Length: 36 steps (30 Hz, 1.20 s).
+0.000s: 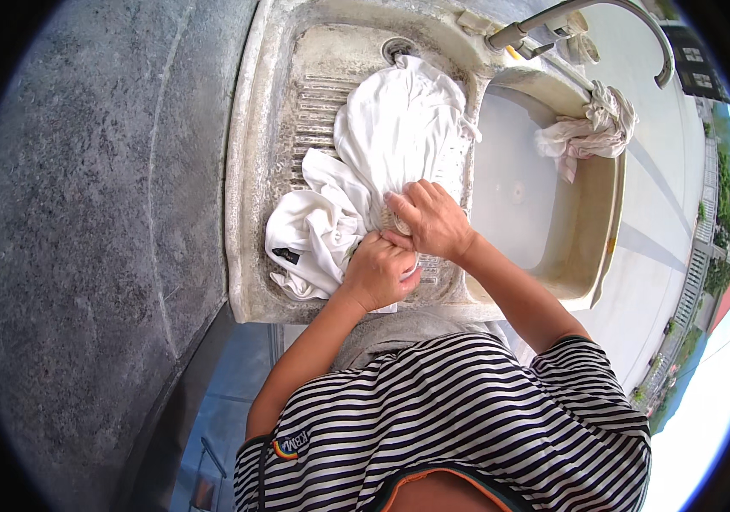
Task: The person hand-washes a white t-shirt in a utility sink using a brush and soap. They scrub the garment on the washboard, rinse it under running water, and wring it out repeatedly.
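The left hand [378, 271] is clenched on a bunched fold of the white garment [382, 145], knuckles up, thumb side toward the other hand; what its fingertips do underneath is hidden by the hand itself. The right hand [430, 220] lies just above it, fingers curled down and pressing the same cloth, and the two hands touch at the thumbs. Something small and pale shows between them, but it is too covered to tell whether it is a bar of soap, a brush or only a wet twist of fabric. The garment is spread over the ribbed washboard [318, 102] in the left part of the stone sink [250, 171], one end reaching up to the drain hole [396, 48], another bundled at the lower left with a dark label [286, 254] showing. The ribs under the cloth are mostly covered. To the right is the deeper basin [518, 196], its floor smooth and pale; whether it holds water cannot be told. A crumpled rag [591, 132] hangs over the basin's far rim, beneath the curved metal tap [604, 17], whose spout is cut by the dark edge of the view. Grey concrete [101, 213] runs along the left. The person's striped shirt [459, 418] fills the lower edge, hiding the sink's front.
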Each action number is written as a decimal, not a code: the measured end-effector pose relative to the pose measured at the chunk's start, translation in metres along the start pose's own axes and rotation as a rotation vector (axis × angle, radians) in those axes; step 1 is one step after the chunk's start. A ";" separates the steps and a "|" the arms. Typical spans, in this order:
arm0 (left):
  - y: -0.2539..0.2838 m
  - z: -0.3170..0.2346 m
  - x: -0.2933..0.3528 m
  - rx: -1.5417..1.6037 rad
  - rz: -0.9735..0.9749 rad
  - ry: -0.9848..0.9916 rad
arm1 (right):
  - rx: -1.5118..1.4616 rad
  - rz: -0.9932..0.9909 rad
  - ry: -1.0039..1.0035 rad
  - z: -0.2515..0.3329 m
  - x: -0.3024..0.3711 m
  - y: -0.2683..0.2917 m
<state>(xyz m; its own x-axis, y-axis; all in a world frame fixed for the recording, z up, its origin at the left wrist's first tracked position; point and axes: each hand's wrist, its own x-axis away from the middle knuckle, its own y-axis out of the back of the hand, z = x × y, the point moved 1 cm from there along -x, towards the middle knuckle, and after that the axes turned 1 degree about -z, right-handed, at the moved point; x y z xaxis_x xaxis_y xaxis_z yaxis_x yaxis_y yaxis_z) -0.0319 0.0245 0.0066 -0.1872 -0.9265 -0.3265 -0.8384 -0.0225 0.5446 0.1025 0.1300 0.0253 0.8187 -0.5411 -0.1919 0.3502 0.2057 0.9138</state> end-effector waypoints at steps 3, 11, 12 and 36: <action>0.001 -0.002 -0.003 0.024 0.057 0.059 | 0.197 -0.165 -0.170 -0.088 -0.053 -0.020; 0.004 -0.002 -0.001 -0.039 0.030 0.030 | -0.043 0.077 -0.581 -0.183 -0.169 -0.014; 0.005 -0.004 0.001 -0.046 0.022 0.032 | -0.204 0.086 -0.527 -0.149 -0.171 -0.004; 0.006 -0.023 0.009 -0.346 -0.054 -0.074 | 0.083 -0.176 0.104 0.012 0.018 -0.008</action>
<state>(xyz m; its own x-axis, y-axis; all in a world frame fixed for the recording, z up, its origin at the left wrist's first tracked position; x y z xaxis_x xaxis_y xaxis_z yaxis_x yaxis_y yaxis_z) -0.0266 0.0078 0.0243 -0.1945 -0.8909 -0.4105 -0.6275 -0.2086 0.7501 0.1094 0.1087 0.0190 0.7924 -0.4749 -0.3827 0.4566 0.0458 0.8885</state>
